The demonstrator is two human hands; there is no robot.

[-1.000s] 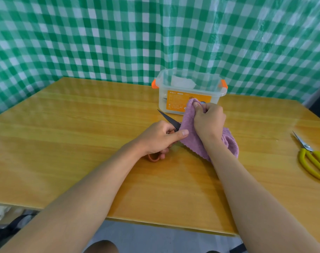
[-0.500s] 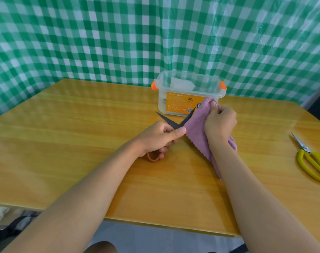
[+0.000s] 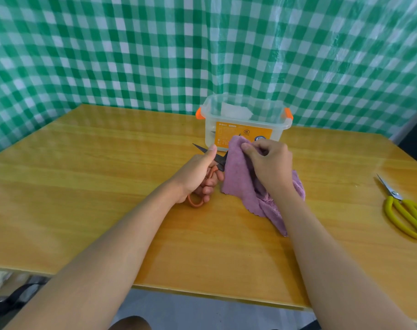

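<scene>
Scissors (image 3: 218,158) with orange handles and dark blades, just in front of clear plastic box (image 3: 245,120) on wooden counter (image 3: 107,186), blades apart. Left grip (image 3: 198,172) clamped round the handles, thumb laid along one blade. Purple cloth (image 3: 238,179) also in front of the box, against the blades, one blade mostly hidden behind it, lower end trailing on the counter. Right grip (image 3: 270,165) pinching the cloth's top fold, fingers curled. Yellow-handled scissors (image 3: 405,210) flat on the counter, well right of the box.
</scene>
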